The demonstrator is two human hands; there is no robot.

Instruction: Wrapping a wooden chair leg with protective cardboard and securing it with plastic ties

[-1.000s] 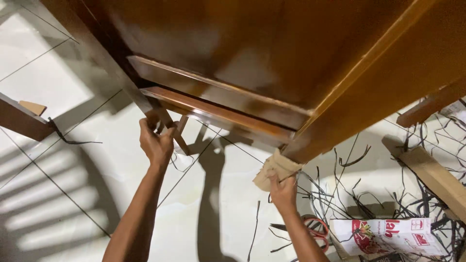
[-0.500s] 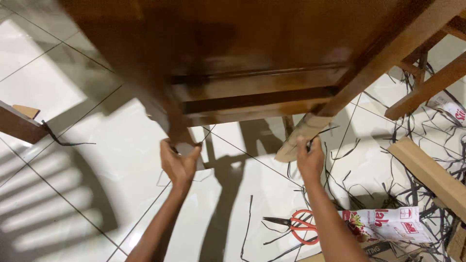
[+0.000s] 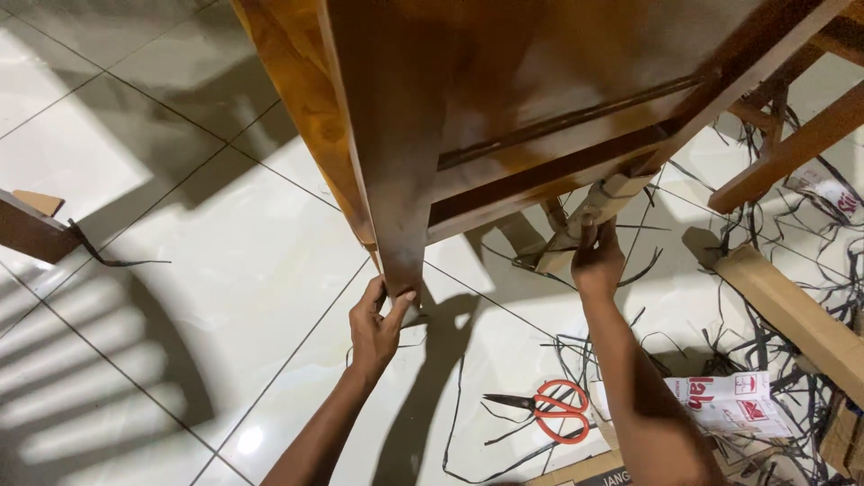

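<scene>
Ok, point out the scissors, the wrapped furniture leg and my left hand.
scissors [image 3: 560, 411], head view, on the orange handles.
wrapped furniture leg [image 3: 605, 200], head view, on its cardboard wrapping.
left hand [image 3: 375, 325], head view, on the back of the hand.

The wooden furniture piece [image 3: 540, 99] is varnished brown wood, smooth and glossy, catching soft reflections. Below it, the floor [image 3: 225, 261] is pale tile, polished and shiny. The leg wrap [image 3: 598, 202] at the furniture's far leg looks like matt tan cardboard, as does the long cardboard strip [image 3: 792, 306] to its right. Under the furniture lie scissors [image 3: 544, 409] with dark metal blades and glossy orange plastic handles, among thin black plastic straps [image 3: 792, 225].
</scene>
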